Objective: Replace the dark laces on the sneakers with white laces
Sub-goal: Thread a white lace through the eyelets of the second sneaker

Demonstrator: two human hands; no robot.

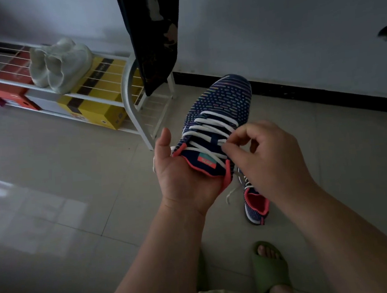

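Observation:
A navy knit sneaker point(223, 98) with coloured dashes and a coral collar is held up in mid-air, toe pointing away. White laces point(210, 130) cross its eyelets. My left hand point(178, 173) cups the heel and collar from below. My right hand point(266, 155) pinches a white lace near the upper right eyelets with thumb and forefinger. Loose white lace ends point(230, 193) hang below the shoe. The second matching sneaker point(254, 204) lies on the floor beneath my right hand, partly hidden, also showing white lacing.
A white wire shoe rack point(133, 97) stands at the left, with pale sneakers point(59, 64) on top and yellow point(96, 103) and red boxes beneath. Dark cloth point(153, 32) hangs over the rack's end. My foot in a green slipper point(270, 266) rests on the tiled floor.

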